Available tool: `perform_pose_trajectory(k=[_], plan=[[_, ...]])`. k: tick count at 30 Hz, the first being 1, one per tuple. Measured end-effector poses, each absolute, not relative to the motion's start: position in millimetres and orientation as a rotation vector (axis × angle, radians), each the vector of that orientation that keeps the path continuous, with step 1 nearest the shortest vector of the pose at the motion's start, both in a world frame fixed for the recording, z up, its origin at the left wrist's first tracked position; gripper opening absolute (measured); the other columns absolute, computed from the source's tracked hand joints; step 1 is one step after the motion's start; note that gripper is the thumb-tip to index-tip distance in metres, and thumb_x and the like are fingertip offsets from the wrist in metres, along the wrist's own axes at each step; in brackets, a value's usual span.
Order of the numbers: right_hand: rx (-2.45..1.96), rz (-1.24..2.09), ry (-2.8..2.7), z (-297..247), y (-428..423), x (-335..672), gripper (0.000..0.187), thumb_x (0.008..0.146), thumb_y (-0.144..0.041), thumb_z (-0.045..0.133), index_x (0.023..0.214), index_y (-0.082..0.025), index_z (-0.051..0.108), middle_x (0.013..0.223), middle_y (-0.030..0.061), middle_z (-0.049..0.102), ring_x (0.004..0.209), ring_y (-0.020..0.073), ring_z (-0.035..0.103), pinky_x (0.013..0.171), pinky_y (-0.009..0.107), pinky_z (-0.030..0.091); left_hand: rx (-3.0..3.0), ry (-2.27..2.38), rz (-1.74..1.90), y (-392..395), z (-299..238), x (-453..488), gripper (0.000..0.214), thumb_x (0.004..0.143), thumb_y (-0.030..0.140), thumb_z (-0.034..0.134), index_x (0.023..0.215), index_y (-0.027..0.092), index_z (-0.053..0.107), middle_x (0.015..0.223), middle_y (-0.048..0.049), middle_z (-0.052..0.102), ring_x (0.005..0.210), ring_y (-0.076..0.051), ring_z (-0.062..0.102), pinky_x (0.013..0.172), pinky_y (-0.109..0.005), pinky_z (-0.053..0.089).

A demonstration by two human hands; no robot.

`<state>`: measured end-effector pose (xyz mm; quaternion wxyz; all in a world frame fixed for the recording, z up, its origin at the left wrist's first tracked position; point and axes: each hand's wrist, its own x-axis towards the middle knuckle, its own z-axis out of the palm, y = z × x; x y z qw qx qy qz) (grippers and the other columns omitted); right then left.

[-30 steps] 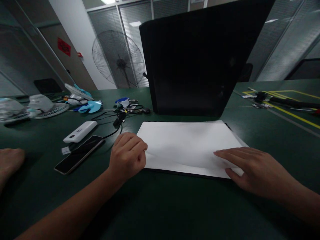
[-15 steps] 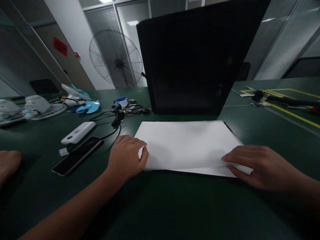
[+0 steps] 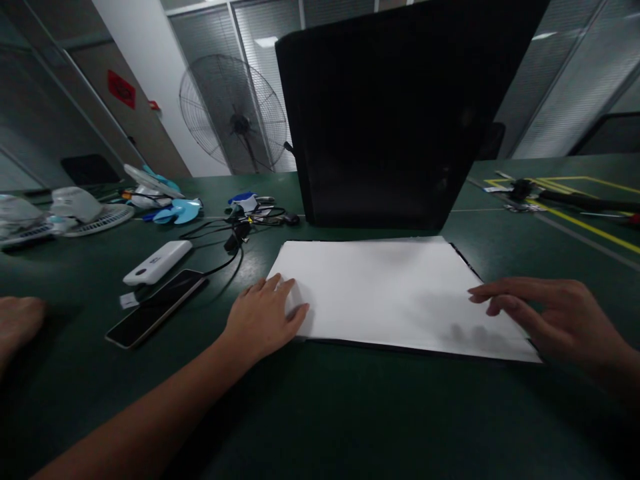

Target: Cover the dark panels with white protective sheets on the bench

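A white sheet of paper [image 3: 370, 293] lies flat on the green table, with a thin dark border showing at its front and right edges. Spread over the paper's left edge, my left hand [image 3: 265, 317] rests with its fingers apart. My right hand [image 3: 555, 320] hovers at the right edge, thumb and fingers apart, holding nothing, and its shadow falls on the sheet. Behind the paper rises a large black panel [image 3: 395, 127], tilted and upright; whether it is joined to what lies under the paper I cannot tell.
To the left lie a phone [image 3: 157, 308], a white power bank [image 3: 158, 262] and tangled cables [image 3: 237, 237]. Fan parts [image 3: 177, 211] sit farther back. Another person's hand [image 3: 20, 323] rests at the far left. Dark tools [image 3: 565, 197] and yellow tape lines are at the right.
My right hand has let go of the paper's right edge and lifted away to the right. That edge now lies flat. My left hand has spread its fingers and shifted slightly right.
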<state>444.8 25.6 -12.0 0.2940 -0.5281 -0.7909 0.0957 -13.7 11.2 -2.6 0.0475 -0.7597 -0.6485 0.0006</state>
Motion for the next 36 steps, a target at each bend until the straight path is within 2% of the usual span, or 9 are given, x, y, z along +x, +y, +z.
perform_pose_trajectory(k=[4,7,14,20,26,28,30,32,36], plan=[[-1.964,0.065,-1.844,-11.5,40.4,450.6,0.064,0.099,-0.067,0.046,0.119,-0.016,0.079,0.077,0.011,0.076,0.061,0.0263,0.07,0.055,0.035,0.052,-2.333,-2.014,0.003,13.2,-0.5,-14.8,0.064,0.102,0.058,0.041,0.149,0.018,0.057,0.156,-0.02,0.056,0.135,-0.04,0.061,0.108,-0.058,0.05],[-2.089,-0.062,-1.985,-14.4,50.3,454.9,0.069,0.1,-0.066,0.043,0.13,-0.013,0.074,0.071,0.0128,0.074,0.06,0.0281,0.07,0.053,0.035,0.048,-2.329,-2.033,0.001,15.8,-0.6,-16.9,0.062,0.102,0.054,0.041,0.15,0.018,0.056,0.158,-0.0193,0.054,0.137,-0.038,0.059,0.111,-0.058,0.048],[-2.104,-0.158,-2.119,-16.1,46.3,452.6,0.057,0.099,-0.063,0.044,0.103,-0.024,0.085,0.068,0.0119,0.074,0.049,0.025,0.066,0.042,0.031,0.04,-2.359,-2.017,-0.051,20.7,-5.6,-22.2,0.063,0.102,0.054,0.041,0.152,0.019,0.055,0.16,-0.0178,0.052,0.146,-0.039,0.05,0.117,-0.062,0.042],[-2.112,-0.106,-2.196,-14.0,35.8,437.3,0.063,0.102,-0.065,0.037,0.101,-0.022,0.084,0.076,0.0144,0.075,0.053,0.0244,0.067,0.044,0.031,0.041,-2.353,-2.018,-0.133,22.7,-7.6,-22.6,0.058,0.102,0.05,0.043,0.149,0.02,0.058,0.157,-0.0159,0.055,0.144,-0.037,0.053,0.116,-0.057,0.045],[-2.094,-0.191,-2.254,-19.4,34.0,434.0,0.065,0.103,-0.066,0.035,0.099,-0.022,0.083,0.075,0.0134,0.075,0.055,0.0272,0.068,0.047,0.036,0.046,-2.387,-2.018,-0.15,26.6,-13.7,-23.9,0.06,0.104,0.047,0.039,0.151,0.014,0.055,0.161,-0.0191,0.05,0.152,-0.035,0.043,0.123,-0.053,0.037],[-2.097,-0.255,-2.263,-20.5,33.4,431.8,0.067,0.103,-0.067,0.035,0.104,-0.019,0.082,0.085,0.0166,0.077,0.065,0.0316,0.073,0.054,0.043,0.054,-2.396,-2.023,-0.146,27.2,-15.0,-24.3,0.061,0.104,0.047,0.038,0.152,0.012,0.053,0.161,-0.0205,0.048,0.153,-0.035,0.041,0.124,-0.053,0.036],[-1.961,-0.384,-2.3,-22.0,32.3,428.3,0.069,0.101,-0.068,0.039,0.12,-0.014,0.078,0.112,0.0223,0.077,0.095,0.0398,0.076,0.075,0.056,0.061,-2.399,-2.015,-0.158,27.3,-15.9,-24.4,0.061,0.104,0.047,0.038,0.151,0.011,0.053,0.161,-0.0215,0.048,0.153,-0.036,0.041,0.124,-0.053,0.035],[-1.645,-0.412,-2.425,-24.6,30.1,423.8,0.072,0.099,-0.068,0.048,0.142,-0.014,0.067,0.146,0.0227,0.062,0.129,0.0429,0.062,0.101,0.064,0.054,-2.401,-2.006,-0.18,27.0,-17.4,-24.3,0.061,0.104,0.047,0.038,0.15,0.01,0.053,0.161,-0.0221,0.048,0.153,-0.037,0.041,0.124,-0.053,0.034],[-1.123,-0.011,-2.721,-32.0,23.8,414.2,0.089,0.09,-0.068,0.065,0.167,-0.034,0.034,0.17,0.0083,0.033,0.151,0.04,0.04,0.117,0.065,0.041,-2.4,-2.009,-0.207,27.4,-23.5,-24.8,0.064,0.104,0.052,0.038,0.151,0.011,0.052,0.162,-0.0224,0.046,0.153,-0.038,0.039,0.123,-0.056,0.035]])
